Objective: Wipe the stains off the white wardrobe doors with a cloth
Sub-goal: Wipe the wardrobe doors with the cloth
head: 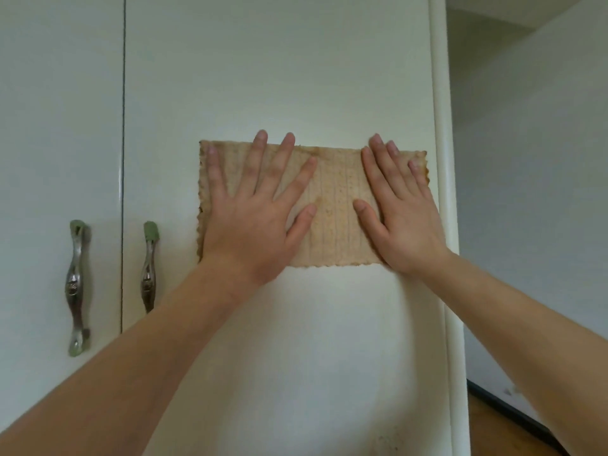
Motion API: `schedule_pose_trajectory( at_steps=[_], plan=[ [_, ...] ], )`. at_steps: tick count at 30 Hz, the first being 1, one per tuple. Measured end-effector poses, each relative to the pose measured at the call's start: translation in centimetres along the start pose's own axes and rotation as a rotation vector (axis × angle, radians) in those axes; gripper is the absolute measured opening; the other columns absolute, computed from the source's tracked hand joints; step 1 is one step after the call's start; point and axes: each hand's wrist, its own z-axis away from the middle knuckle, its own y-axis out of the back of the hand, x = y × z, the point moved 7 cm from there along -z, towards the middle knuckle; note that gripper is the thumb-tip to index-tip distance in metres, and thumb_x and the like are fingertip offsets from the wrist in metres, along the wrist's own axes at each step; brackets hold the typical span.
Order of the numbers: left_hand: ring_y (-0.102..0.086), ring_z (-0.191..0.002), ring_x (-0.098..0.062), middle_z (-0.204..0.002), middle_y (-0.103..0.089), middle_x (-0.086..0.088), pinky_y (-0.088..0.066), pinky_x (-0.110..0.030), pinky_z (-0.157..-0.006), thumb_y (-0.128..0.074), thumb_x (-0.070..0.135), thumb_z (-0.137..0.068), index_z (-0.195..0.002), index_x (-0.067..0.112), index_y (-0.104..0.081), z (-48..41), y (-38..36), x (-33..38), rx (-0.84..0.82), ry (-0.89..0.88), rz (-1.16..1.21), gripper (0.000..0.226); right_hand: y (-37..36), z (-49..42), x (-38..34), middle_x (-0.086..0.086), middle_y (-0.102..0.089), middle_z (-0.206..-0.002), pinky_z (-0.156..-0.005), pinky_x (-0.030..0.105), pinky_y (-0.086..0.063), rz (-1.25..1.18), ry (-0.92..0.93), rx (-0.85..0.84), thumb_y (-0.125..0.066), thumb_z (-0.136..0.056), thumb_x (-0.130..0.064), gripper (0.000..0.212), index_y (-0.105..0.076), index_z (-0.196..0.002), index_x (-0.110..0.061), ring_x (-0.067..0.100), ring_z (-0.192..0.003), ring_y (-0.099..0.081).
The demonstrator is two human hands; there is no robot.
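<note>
A tan ribbed cloth (332, 205) with scalloped edges lies spread flat against the right white wardrobe door (279, 77). My left hand (253, 212) presses on the cloth's left half, palm flat and fingers spread. My right hand (401, 212) presses flat on its right half, near the door's right edge. Neither hand grips the cloth; both hold it against the door. A faint dark speckled stain (391, 442) shows low on the same door.
The left wardrobe door (59, 126) meets the right one at a vertical gap. Each door has a metal handle (77, 287), (149, 264) beside the gap. A rounded corner post (444, 159) borders the right door; beyond it a white wall (526, 192) and wooden floor (493, 429).
</note>
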Motion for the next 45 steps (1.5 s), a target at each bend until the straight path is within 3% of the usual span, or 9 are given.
schedule_pose_trajectory(
  at_steps=[10, 20, 25, 30, 35, 38, 45],
  plan=[
    [0.002, -0.159, -0.031, -0.173, -0.003, -0.004, 0.003, -0.07, -0.12, -0.012, 0.059, -0.103, -0.163, 0.032, -0.012, 1.9, -1.0, 5.2, -0.036, -0.216, 0.071, 0.066, -0.7, 8.3, 2.0, 0.005, -0.008, -0.174, -0.13, 0.05, 0.0, 0.024, -0.217, 0.034, -0.027, -0.108, -0.047, 0.067, -0.013, -0.165, -0.015, 0.021, -0.161, -0.001],
    [0.0, -0.159, -0.033, -0.173, -0.003, -0.007, 0.005, -0.066, -0.122, -0.03, 0.05, -0.106, -0.164, 0.026, -0.017, 16.8, -2.9, 11.1, -0.093, -0.43, 0.24, 0.064, -4.6, 26.9, -2.7, 0.01, -0.006, -0.174, -0.129, 0.057, -0.002, -0.035, -0.428, -0.006, -0.029, -0.105, -0.04, 0.069, -0.013, -0.164, -0.008, 0.027, -0.161, -0.001],
    [0.007, -0.159, -0.03, -0.173, 0.005, -0.008, 0.012, -0.062, -0.123, -0.036, 0.049, -0.104, -0.164, 0.022, -0.013, 25.4, -4.4, 15.6, -0.191, -0.536, 0.255, 0.07, -6.9, 38.5, -5.3, 0.008, -0.002, -0.174, -0.129, 0.056, -0.001, -0.047, -0.594, -0.032, -0.013, -0.108, -0.053, 0.072, -0.009, -0.164, -0.009, 0.03, -0.161, -0.001],
    [0.005, -0.159, -0.027, -0.173, 0.001, -0.005, 0.012, -0.057, -0.125, -0.042, 0.046, -0.103, -0.164, 0.023, -0.018, 29.8, -5.2, 16.7, -0.245, -0.601, 0.243, 0.069, -8.9, 44.5, -9.0, 0.009, 0.001, -0.174, -0.128, 0.059, -0.001, -0.136, -0.767, 0.014, -0.014, -0.108, -0.053, 0.07, -0.001, -0.165, -0.014, 0.031, -0.161, 0.0],
    [-0.003, -0.16, -0.023, -0.173, -0.007, -0.002, 0.007, -0.05, -0.128, -0.041, 0.044, -0.103, -0.163, 0.023, -0.021, 32.5, -4.5, 13.2, -0.263, -0.557, 0.256, 0.066, -9.6, 43.9, -13.5, 0.006, 0.003, -0.174, -0.128, 0.06, 0.0, -0.179, -0.839, 0.054, -0.015, -0.108, -0.044, 0.065, 0.002, -0.165, -0.018, 0.029, -0.161, 0.004],
    [-0.009, -0.159, -0.021, -0.172, -0.012, 0.001, 0.0, -0.051, -0.128, -0.044, 0.044, -0.103, -0.163, 0.025, -0.023, 33.4, -3.4, 7.8, -0.266, -0.486, 0.252, 0.066, -10.0, 40.4, -17.1, 0.006, 0.004, -0.174, -0.127, 0.061, -0.001, -0.181, -0.744, 0.031, -0.022, -0.105, -0.035, 0.067, 0.005, -0.165, -0.022, 0.031, -0.161, 0.003],
    [-0.01, -0.159, -0.021, -0.171, -0.015, 0.002, -0.007, -0.055, -0.127, -0.038, 0.039, -0.108, -0.162, 0.028, -0.026, 31.1, 0.0, -6.3, -0.229, -0.276, 0.157, 0.056, -9.4, 26.9, -24.6, 0.01, -0.003, -0.174, -0.129, 0.055, 0.0, -0.136, -0.485, -0.041, -0.027, -0.103, -0.034, 0.068, -0.008, -0.164, -0.01, 0.029, -0.161, 0.0]
  ],
)
